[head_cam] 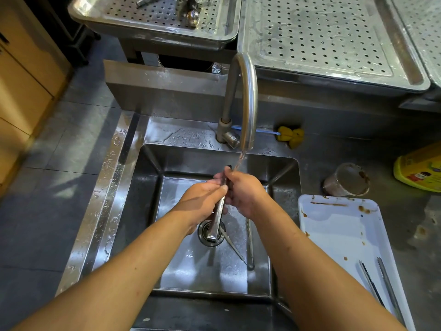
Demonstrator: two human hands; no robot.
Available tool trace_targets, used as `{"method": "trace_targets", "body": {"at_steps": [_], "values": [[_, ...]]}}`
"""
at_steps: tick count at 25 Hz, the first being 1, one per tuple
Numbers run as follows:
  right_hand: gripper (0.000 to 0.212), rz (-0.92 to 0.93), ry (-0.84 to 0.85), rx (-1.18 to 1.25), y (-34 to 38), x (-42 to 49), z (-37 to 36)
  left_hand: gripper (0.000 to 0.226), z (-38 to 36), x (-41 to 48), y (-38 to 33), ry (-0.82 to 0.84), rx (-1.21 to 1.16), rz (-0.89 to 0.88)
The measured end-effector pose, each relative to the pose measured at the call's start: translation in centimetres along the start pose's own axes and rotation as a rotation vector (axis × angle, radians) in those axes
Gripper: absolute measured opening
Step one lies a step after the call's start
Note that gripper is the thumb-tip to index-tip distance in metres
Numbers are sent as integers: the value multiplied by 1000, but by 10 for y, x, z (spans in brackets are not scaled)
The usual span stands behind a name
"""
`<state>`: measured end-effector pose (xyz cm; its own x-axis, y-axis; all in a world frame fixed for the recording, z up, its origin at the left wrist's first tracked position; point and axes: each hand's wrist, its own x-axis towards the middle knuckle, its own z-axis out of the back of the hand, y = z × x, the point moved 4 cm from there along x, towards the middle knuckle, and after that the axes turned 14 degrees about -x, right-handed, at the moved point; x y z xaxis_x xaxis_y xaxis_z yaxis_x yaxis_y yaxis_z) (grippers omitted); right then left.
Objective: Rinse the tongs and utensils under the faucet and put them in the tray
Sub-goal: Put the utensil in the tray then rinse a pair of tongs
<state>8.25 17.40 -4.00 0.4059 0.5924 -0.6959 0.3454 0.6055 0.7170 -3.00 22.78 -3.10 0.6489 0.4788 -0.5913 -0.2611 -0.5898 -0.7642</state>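
Both hands meet over the basin. The left hand [202, 199] and right hand [244, 191] each curl round the upper half of a pair of long flat stainless-steel tongs [217, 220], fingers clamped on it. The lower end hangs just above the round steel drain [205, 231]. A thin water stream [241, 158] from the curved steel gooseneck faucet [248, 91] lands at the top of the fingers.

Risks: wet metal in wet hands, so the tongs could slip and drop onto the drain. The stream reaches only the upper end; the lower end likely goes unrinsed unless it is lifted or turned.

Below the hands, thin steel utensils [238, 250] lie on the stainless-steel sink [152, 158] floor, waiting.

Right of the right hand: a white rectangular tray [334, 235], smeared brown, holding serrated steel tongs [381, 285]. A rinsed piece set there would probably pick up dirt again.

Beyond the hands, a perforated steel tray [119, 22] already holds utensils and is probably the destination. The faucet arch stands in that path.

Further right: a stained clear cup [347, 180] and a yellow sponge brush [290, 136].
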Motion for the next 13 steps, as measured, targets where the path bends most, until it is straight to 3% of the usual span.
{"method": "trace_targets", "body": {"at_steps": [8,13], "values": [[35,-38,-43,67,4,8,4,21,12,-19,14,94,-9,215],[33,-28,-11,88,3,12,4,16,19,-17,22,89,-9,209]]}}
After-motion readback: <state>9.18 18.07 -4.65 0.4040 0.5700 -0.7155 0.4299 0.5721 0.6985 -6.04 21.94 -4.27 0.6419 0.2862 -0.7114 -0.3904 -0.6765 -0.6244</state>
